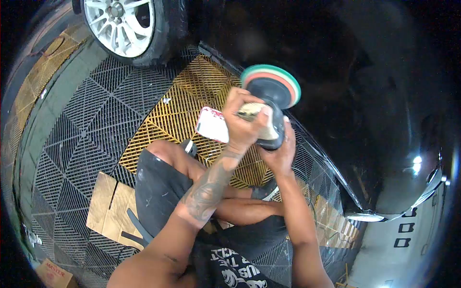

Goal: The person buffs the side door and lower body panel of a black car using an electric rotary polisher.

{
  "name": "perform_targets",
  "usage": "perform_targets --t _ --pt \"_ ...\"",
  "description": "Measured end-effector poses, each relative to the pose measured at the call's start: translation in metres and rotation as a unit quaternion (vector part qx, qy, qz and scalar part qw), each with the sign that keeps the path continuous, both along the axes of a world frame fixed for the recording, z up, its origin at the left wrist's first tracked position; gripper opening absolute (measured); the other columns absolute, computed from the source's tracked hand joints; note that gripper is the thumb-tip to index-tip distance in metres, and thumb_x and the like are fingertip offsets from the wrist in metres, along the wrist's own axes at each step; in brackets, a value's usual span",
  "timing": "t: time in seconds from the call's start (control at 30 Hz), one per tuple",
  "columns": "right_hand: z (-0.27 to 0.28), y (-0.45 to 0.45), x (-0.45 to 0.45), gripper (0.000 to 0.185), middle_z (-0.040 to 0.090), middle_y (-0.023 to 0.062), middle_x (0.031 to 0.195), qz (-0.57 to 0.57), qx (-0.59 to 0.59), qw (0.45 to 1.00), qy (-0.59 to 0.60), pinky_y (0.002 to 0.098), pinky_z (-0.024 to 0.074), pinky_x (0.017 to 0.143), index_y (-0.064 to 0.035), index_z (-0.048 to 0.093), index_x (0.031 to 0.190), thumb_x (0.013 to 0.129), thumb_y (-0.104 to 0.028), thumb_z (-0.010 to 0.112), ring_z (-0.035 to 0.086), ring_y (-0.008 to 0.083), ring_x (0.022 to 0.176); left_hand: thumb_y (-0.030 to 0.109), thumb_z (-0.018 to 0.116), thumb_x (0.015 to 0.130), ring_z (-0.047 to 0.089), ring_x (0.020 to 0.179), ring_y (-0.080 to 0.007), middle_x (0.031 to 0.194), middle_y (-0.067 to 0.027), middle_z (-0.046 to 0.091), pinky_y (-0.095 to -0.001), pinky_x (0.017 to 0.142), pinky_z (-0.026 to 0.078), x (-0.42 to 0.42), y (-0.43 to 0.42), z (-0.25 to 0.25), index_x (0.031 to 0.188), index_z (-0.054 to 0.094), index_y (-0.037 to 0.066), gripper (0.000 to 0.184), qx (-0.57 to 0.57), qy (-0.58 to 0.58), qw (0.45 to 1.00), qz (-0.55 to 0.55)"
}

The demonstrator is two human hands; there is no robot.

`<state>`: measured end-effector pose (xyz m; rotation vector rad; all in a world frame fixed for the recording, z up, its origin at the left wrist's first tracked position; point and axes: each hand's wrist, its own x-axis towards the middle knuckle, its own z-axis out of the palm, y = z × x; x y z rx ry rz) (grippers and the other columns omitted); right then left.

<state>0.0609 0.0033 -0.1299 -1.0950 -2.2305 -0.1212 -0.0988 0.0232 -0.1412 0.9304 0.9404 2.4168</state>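
Note:
Both my hands hold a car polisher point(277, 122) against the dark, glossy side of a car point(336, 96). A round foam pad point(291, 77), banded green, white and orange, is on its front, facing the panel. Whether the pad touches the paint, I cannot tell. My left hand point(244, 120) is closed round the pale section near the head, thumb on top. Around the rear of the dark body my right hand point(282, 152) is wrapped from below, its fingers partly hidden. Just left of my left hand, a white tray-like item with red marks point(212, 125) lies on the floor.
A silver-spoked wheel point(120, 24) stands at upper left. Black and yellow grid tiles point(158, 115) cover the floor under my crossed legs. Flattened cardboard point(108, 201) and a carton point(55, 273) lie at left. A cable runs behind my right arm.

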Motion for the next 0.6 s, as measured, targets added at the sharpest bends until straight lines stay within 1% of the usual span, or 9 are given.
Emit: perform_targets --t 0.07,0.1,0.17,0.23,0.33,0.37,0.4,0.5,0.6 --pt "0.005 0.009 -0.028 0.099 0.06 0.0224 0.121 0.025 -0.01 0.999 -0.018 0.0509 0.0464 0.098 -0.0033 0.046 0.142 0.054 -0.015 0.091 0.059 0.0424 0.112 0.041 0.076 0.076 0.058 0.087 -0.022 0.087 -0.0077 0.057 -0.0363 0.078 0.048 -0.028 0.01 -0.008 0.08 0.068 0.003 0.039 0.011 -0.006 1.0 0.022" --pt "0.006 0.012 -0.039 0.101 0.061 0.0218 0.122 0.02 -0.011 0.999 -0.036 0.0509 0.0461 0.099 -0.0035 0.045 0.143 0.054 -0.015 0.091 0.058 0.0417 0.113 0.039 0.074 0.078 0.058 0.085 -0.02 0.089 -0.0067 0.057 -0.0348 0.078 0.048 -0.043 0.011 -0.008 0.081 0.068 0.002 0.038 0.014 -0.015 0.999 0.034" --pt "0.008 0.018 -0.058 0.108 0.06 0.0229 0.12 0.025 -0.043 0.998 -0.046 0.0509 0.0462 0.097 -0.0075 0.041 0.149 0.055 -0.017 0.092 0.058 0.0425 0.111 0.028 0.069 0.084 0.058 0.082 -0.0188 0.089 -0.0074 0.059 -0.0339 0.079 0.047 -0.063 0.012 -0.009 0.084 0.067 0.0 0.028 -0.008 -0.044 0.998 0.037" --pt "0.007 0.023 -0.064 0.108 0.058 0.0235 0.12 0.025 -0.069 0.995 -0.066 0.0517 0.046 0.096 -0.0098 0.04 0.151 0.056 -0.019 0.092 0.057 0.0432 0.112 0.024 0.068 0.085 0.058 0.084 -0.0182 0.088 -0.0073 0.059 -0.0333 0.079 0.047 -0.072 0.018 -0.023 0.083 0.067 0.0 0.025 -0.02 -0.073 0.996 0.037" --pt "0.003 0.019 -0.05 0.108 0.056 0.0234 0.122 0.019 -0.072 0.995 -0.065 0.0524 0.0459 0.096 -0.0113 0.039 0.151 0.057 -0.02 0.091 0.057 0.043 0.113 0.024 0.068 0.085 0.057 0.084 -0.018 0.087 -0.0074 0.059 -0.0326 0.079 0.046 -0.056 0.013 -0.023 0.083 0.066 -0.001 0.025 -0.023 -0.056 0.996 0.058" --pt "0.004 0.014 -0.041 0.107 0.056 0.0232 0.122 0.014 -0.072 0.995 -0.062 0.052 0.046 0.097 -0.0115 0.039 0.151 0.057 -0.019 0.091 0.056 0.0429 0.113 0.025 0.069 0.084 0.057 0.085 -0.0184 0.088 -0.0075 0.057 -0.0331 0.08 0.046 -0.047 0.01 -0.025 0.083 0.066 -0.001 0.026 -0.028 -0.024 0.997 0.06" --pt "0.0 0.01 -0.028 0.104 0.059 0.0226 0.122 -0.007 -0.055 0.997 -0.061 0.0509 0.0464 0.098 -0.0081 0.043 0.147 0.056 -0.017 0.091 0.058 0.0425 0.112 0.026 0.07 0.082 0.057 0.086 -0.0192 0.089 -0.0073 0.057 -0.034 0.08 0.046 -0.033 0.008 -0.025 0.083 0.066 0.0 0.026 -0.022 -0.032 0.999 0.038" --pt "-0.004 -0.007 0.022 0.1 0.062 0.0222 0.122 -0.015 -0.04 0.999 -0.028 0.05 0.0469 0.099 -0.0035 0.046 0.143 0.054 -0.017 0.09 0.059 0.0425 0.112 0.028 0.074 0.076 0.057 0.087 -0.0214 0.091 -0.0074 0.056 -0.036 0.08 0.047 0.022 -0.002 -0.028 0.082 0.068 0.002 0.027 -0.029 -0.018 0.999 -0.002" --pt "-0.006 -0.027 0.067 0.1 0.061 0.0236 0.124 -0.052 -0.038 0.998 -0.022 0.0496 0.047 0.1 0.0004 0.044 0.141 0.054 -0.016 0.09 0.059 0.0443 0.112 0.023 0.078 0.072 0.058 0.086 -0.0235 0.089 -0.0091 0.057 -0.0364 0.078 0.048 0.065 -0.018 -0.011 0.081 0.068 0.004 0.023 -0.02 -0.021 0.998 -0.061"
